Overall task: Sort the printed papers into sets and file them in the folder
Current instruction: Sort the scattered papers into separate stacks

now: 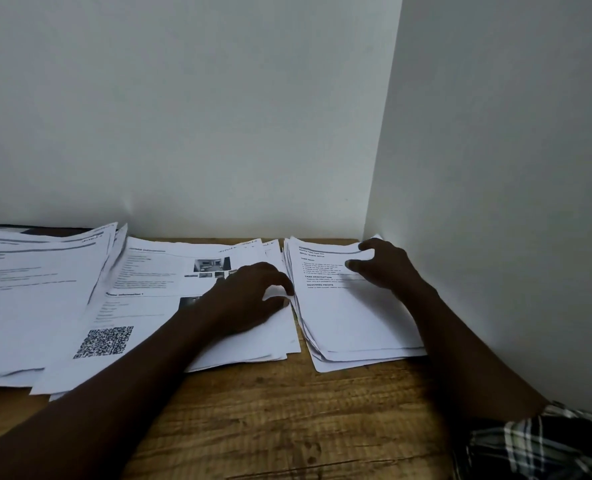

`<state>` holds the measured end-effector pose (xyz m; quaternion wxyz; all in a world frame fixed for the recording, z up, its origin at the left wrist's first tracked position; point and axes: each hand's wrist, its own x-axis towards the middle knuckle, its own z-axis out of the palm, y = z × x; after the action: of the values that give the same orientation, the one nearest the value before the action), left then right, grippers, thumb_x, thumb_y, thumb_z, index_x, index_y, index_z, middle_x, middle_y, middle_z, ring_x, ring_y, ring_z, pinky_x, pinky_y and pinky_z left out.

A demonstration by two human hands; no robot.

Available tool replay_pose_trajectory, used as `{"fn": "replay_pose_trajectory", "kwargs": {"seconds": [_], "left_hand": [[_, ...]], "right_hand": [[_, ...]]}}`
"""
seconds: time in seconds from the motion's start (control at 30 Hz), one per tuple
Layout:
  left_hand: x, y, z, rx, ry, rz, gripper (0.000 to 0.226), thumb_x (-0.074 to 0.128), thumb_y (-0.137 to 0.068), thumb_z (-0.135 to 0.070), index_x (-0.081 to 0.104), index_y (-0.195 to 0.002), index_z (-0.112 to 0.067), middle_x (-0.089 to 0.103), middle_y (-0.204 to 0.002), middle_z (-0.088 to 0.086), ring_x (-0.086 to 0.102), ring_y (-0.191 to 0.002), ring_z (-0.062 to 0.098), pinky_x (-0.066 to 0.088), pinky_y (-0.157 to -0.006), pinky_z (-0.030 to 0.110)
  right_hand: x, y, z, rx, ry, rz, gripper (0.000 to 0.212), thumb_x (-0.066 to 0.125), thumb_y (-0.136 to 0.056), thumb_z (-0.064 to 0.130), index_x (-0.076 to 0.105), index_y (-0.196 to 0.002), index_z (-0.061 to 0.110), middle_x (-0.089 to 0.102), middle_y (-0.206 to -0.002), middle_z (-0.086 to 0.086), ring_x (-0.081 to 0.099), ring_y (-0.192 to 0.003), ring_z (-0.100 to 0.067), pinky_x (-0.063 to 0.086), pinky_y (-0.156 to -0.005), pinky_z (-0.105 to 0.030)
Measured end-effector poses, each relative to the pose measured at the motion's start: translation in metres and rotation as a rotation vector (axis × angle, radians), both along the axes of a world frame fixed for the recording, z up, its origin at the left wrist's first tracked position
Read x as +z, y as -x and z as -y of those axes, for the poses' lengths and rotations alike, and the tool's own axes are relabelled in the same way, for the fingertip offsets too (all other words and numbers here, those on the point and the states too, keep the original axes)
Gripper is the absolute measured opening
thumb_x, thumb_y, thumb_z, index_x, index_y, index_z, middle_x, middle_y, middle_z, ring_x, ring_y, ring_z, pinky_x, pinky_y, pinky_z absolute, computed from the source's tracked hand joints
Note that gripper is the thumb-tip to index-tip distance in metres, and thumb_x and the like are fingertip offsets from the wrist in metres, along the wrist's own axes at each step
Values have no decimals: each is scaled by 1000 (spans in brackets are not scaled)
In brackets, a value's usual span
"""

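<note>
Three piles of printed papers lie on the wooden table [270, 410]. The left pile [27, 289] is text sheets. The middle pile [142, 289] shows photos and a QR code. The right pile [350, 320] is a loosely squared stack of text pages beside the right wall. My left hand [249, 296] rests on the middle pile, its bent fingertips and thumb against the right pile's left edge. My right hand [381, 265] lies on the far right part of the right pile, with spread fingers touching the top sheet. A dark flat thing [27, 228], maybe the folder, peeks from under the left pile at the back.
White walls close in the table at the back [218, 133] and on the right [495, 202]. Bare wood shows along the front of the table. A plaid sleeve [537, 441] covers my right upper arm at the lower right.
</note>
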<state>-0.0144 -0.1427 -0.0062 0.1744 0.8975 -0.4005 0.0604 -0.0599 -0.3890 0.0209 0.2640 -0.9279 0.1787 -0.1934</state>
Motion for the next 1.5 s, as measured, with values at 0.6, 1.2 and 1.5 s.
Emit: {"fn": "replay_pose_trajectory", "kwargs": {"seconds": [0.6,1.2,1.5], "left_hand": [[11,10,1,241,1,-2,24,58,-93,-42,70,-112,-33,63,-127,-8,56,-119,16,46,-100,42],[32,30,60,191,711,-910,20,64,-93,-23,67,-108,-10,76,-85,5,71,-66,17,58,-57,28],[32,9,51,250,915,-905,28,39,-96,10,57,-117,3,67,-110,16,68,-87,30,59,-78,42]], "right_hand": [[0,7,1,16,99,-211,57,62,-91,34,45,-141,13,42,-149,-6,38,-136,-23,33,-101,-24],[3,2,0,32,121,-292,54,71,-83,35,55,-130,16,48,-141,-5,42,-131,-22,41,-101,-31],[12,7,8,18,-195,52,95,76,-77,48,27,-150,12,40,-150,-9,39,-137,-25,35,-103,-27]]}}
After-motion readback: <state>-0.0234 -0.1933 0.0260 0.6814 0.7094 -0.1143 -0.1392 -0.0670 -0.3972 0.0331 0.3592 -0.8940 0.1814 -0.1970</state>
